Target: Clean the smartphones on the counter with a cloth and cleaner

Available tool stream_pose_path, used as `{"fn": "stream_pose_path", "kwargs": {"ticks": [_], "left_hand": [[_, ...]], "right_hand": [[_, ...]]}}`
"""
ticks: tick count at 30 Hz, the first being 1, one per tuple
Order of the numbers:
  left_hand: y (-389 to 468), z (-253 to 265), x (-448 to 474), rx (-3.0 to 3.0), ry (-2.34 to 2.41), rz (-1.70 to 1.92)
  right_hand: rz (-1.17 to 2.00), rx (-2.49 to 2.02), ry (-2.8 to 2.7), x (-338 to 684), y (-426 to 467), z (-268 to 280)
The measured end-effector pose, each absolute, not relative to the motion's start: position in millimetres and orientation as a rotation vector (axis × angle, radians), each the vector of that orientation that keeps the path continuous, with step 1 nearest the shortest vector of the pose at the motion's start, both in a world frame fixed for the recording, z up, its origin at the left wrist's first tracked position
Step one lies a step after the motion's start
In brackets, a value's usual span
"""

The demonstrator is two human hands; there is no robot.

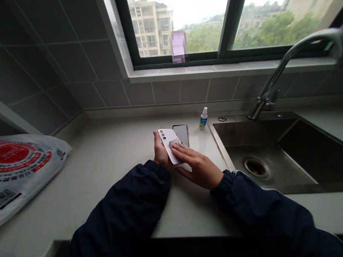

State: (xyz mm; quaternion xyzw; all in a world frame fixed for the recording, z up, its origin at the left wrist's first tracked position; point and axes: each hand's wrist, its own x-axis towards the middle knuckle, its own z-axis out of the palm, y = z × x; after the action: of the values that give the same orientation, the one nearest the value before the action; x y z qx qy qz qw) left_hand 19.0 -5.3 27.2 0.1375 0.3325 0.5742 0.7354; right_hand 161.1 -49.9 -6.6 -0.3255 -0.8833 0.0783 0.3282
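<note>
My left hand [160,153] grips a pale pink smartphone [168,136], tilted with its back and several camera lenses facing up. On the phone's back, the fingers of my right hand [201,167] press a small greyish cloth or pad [174,144]; its exact kind is hard to make out. Behind the held phone, a second flat device like a phone [183,132] with a dark edge and light face is on the counter, partly hidden. A small spray bottle [203,119] with a white top and a blue and yellow label stands to the right of it.
A stainless steel sink [232,154] with a curved tap [278,73] is at the right of the pale countertop [117,149]. A white plastic bag [14,167] with red print lies at the left. A window [182,65] and tiled wall are behind.
</note>
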Motion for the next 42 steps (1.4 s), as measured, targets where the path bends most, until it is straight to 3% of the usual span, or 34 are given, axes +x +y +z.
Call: {"fn": "stream_pose_path", "kwargs": {"ticks": [15,29,35,42], "left_hand": [[-2,10,7,0.556,0.633,1.108],[-3,10,6,0.715,0.647,1.163],[-1,10,10,0.655,0.673,1.304],[0,7,10,0.66,0.704,1.353]], "right_hand": [[0.191,-1.043,-2.009,165,-46,-7],[0.767,-1.225,-1.498,166,-38,-1],[1.261,-1.147,-1.277,163,-33,-11],[1.252,-1.186,-1.46,162,-32,-19]]}}
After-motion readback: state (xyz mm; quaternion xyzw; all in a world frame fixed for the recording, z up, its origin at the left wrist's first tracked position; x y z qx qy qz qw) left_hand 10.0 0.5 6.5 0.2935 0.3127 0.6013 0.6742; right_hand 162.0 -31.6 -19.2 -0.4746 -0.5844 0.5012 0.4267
